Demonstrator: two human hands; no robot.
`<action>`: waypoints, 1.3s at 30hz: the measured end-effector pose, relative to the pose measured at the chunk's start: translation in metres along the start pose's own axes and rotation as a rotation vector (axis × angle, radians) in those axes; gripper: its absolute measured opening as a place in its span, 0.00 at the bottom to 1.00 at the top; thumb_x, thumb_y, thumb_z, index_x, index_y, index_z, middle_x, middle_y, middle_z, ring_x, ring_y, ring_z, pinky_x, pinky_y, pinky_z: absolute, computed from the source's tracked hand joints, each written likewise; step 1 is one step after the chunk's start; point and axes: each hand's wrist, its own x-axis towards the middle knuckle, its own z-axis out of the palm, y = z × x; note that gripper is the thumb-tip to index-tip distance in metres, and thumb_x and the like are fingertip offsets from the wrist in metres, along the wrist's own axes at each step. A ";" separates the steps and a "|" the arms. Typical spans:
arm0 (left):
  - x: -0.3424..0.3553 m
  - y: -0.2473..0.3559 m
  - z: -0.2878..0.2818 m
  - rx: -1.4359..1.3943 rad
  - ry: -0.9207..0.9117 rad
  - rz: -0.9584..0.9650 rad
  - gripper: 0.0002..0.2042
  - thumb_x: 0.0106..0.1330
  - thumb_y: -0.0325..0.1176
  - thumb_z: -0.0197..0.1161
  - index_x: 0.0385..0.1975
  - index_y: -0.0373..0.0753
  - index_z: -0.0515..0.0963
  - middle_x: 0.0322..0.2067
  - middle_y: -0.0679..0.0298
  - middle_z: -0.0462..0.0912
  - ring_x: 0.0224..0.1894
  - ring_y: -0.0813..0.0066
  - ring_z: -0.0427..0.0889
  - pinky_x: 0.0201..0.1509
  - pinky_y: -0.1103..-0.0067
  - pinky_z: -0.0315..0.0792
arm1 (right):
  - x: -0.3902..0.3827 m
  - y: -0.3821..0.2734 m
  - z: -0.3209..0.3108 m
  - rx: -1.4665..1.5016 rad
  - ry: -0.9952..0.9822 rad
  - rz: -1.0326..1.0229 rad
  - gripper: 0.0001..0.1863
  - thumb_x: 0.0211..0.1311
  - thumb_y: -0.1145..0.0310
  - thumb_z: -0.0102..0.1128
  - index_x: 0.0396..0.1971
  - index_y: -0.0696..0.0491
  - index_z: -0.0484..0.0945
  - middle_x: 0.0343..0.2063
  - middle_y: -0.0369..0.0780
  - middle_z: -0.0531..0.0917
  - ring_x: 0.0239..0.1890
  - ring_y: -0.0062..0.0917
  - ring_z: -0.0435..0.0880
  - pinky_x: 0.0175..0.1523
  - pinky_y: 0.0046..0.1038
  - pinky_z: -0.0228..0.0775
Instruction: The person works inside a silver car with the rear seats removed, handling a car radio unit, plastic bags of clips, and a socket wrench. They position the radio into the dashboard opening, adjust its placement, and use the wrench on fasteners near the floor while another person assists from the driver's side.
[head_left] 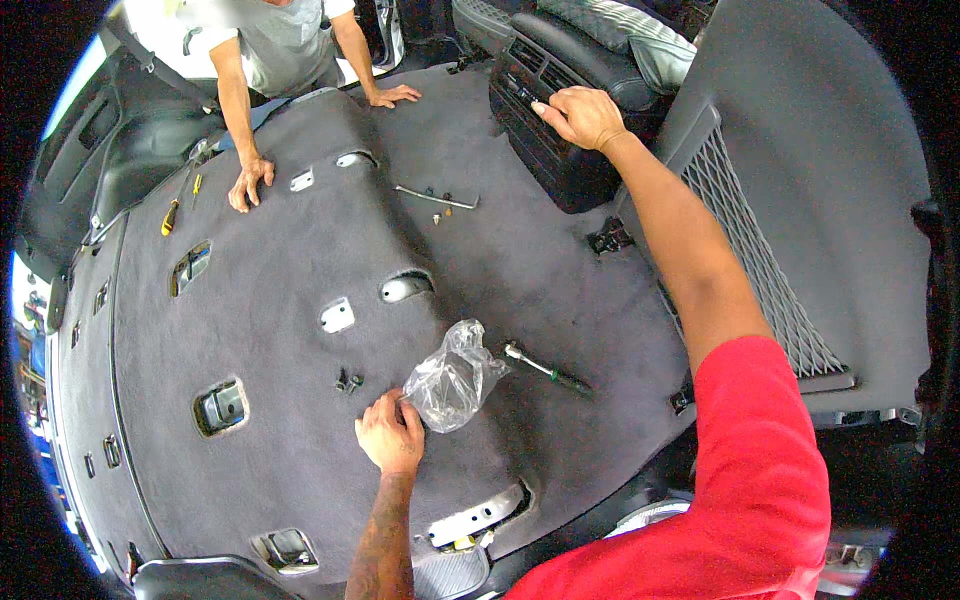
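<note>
My left hand is down on the grey carpet, fingers curled at the left edge of a clear plastic bag; its thumb and forefinger pinch that edge. What the crumpled bag holds cannot be made out. Several small dark bolts lie just beyond this hand. Reaching far right, my right hand is closed over the upper edge of a black centre console, below its air vents. A ratchet wrench with a dark green-marked handle lies right of the bag.
Another person's hands lean on the far carpet. A yellow-and-black screwdriver is at far left. A bent metal bar and small fasteners lie mid-floor. Metal brackets show through carpet openings. A netted door panel stands right.
</note>
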 end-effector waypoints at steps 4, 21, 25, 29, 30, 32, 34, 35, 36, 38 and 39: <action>-0.002 0.000 0.001 -0.014 -0.005 -0.024 0.06 0.59 0.33 0.58 0.33 0.43 0.79 0.25 0.65 0.81 0.30 0.64 0.79 0.36 0.67 0.65 | 0.003 -0.004 0.001 -0.056 -0.068 0.016 0.30 0.67 0.42 0.44 0.21 0.54 0.78 0.27 0.46 0.82 0.35 0.43 0.82 0.42 0.43 0.74; -0.001 0.000 0.001 -0.013 -0.006 -0.034 0.07 0.61 0.36 0.57 0.33 0.44 0.79 0.28 0.64 0.83 0.32 0.63 0.80 0.38 0.68 0.66 | -0.004 0.035 -0.031 -0.545 -0.007 0.375 0.32 0.66 0.42 0.48 0.67 0.40 0.62 0.71 0.51 0.47 0.62 0.66 0.62 0.58 0.59 0.65; -0.001 -0.001 0.000 0.010 -0.037 -0.037 0.07 0.61 0.36 0.57 0.33 0.44 0.79 0.27 0.64 0.83 0.31 0.63 0.80 0.38 0.68 0.65 | -0.001 0.044 -0.024 -0.525 -0.069 0.358 0.30 0.68 0.44 0.46 0.66 0.41 0.62 0.71 0.51 0.47 0.61 0.65 0.64 0.57 0.59 0.66; 0.000 -0.001 0.000 -0.002 -0.020 -0.025 0.07 0.61 0.36 0.57 0.34 0.44 0.79 0.27 0.64 0.82 0.31 0.63 0.79 0.37 0.67 0.65 | 0.001 0.052 -0.035 -0.462 -0.063 0.369 0.28 0.69 0.47 0.45 0.65 0.42 0.65 0.70 0.49 0.52 0.58 0.63 0.68 0.58 0.52 0.69; 0.000 -0.001 0.000 -0.001 -0.020 -0.022 0.07 0.61 0.36 0.57 0.34 0.44 0.79 0.27 0.64 0.82 0.30 0.63 0.79 0.37 0.67 0.65 | 0.001 0.052 -0.039 -0.385 -0.070 0.389 0.27 0.69 0.47 0.45 0.63 0.43 0.67 0.70 0.48 0.54 0.58 0.62 0.70 0.58 0.49 0.69; 0.000 -0.001 0.000 0.002 -0.026 -0.021 0.07 0.61 0.36 0.57 0.34 0.44 0.79 0.27 0.65 0.82 0.30 0.63 0.79 0.37 0.67 0.65 | -0.001 0.052 -0.047 -0.348 -0.019 0.330 0.27 0.67 0.45 0.48 0.59 0.46 0.72 0.69 0.47 0.56 0.57 0.54 0.73 0.57 0.44 0.72; 0.000 0.000 0.001 -0.001 -0.023 -0.023 0.07 0.61 0.36 0.57 0.34 0.44 0.79 0.27 0.65 0.82 0.30 0.63 0.79 0.37 0.67 0.65 | -0.002 0.047 -0.051 -0.374 0.031 0.304 0.29 0.64 0.43 0.51 0.57 0.47 0.74 0.69 0.47 0.57 0.57 0.50 0.74 0.55 0.43 0.73; 0.000 0.000 0.001 -0.003 -0.020 -0.021 0.07 0.61 0.35 0.57 0.33 0.44 0.79 0.26 0.65 0.82 0.30 0.63 0.79 0.37 0.67 0.65 | -0.001 0.042 -0.051 -0.376 0.081 0.306 0.32 0.60 0.40 0.55 0.56 0.48 0.73 0.67 0.48 0.60 0.57 0.52 0.74 0.52 0.46 0.75; 0.000 0.000 0.001 -0.004 -0.011 -0.019 0.07 0.61 0.35 0.56 0.33 0.44 0.79 0.26 0.65 0.82 0.30 0.64 0.79 0.37 0.67 0.65 | 0.001 0.037 -0.050 -0.393 0.057 0.364 0.32 0.60 0.40 0.55 0.55 0.48 0.72 0.66 0.48 0.61 0.56 0.53 0.74 0.51 0.47 0.75; 0.000 0.000 0.001 0.000 -0.026 -0.036 0.07 0.60 0.36 0.57 0.34 0.44 0.79 0.26 0.65 0.82 0.30 0.63 0.79 0.37 0.67 0.65 | 0.010 0.026 -0.044 -0.420 0.014 0.479 0.32 0.59 0.39 0.56 0.53 0.49 0.71 0.65 0.49 0.63 0.56 0.56 0.74 0.50 0.50 0.75; 0.000 0.000 0.001 0.001 -0.044 -0.049 0.07 0.60 0.36 0.57 0.34 0.44 0.79 0.26 0.65 0.82 0.30 0.63 0.79 0.37 0.67 0.65 | 0.012 0.022 -0.041 -0.479 0.044 0.476 0.30 0.59 0.40 0.57 0.51 0.49 0.70 0.63 0.50 0.64 0.54 0.60 0.74 0.47 0.54 0.75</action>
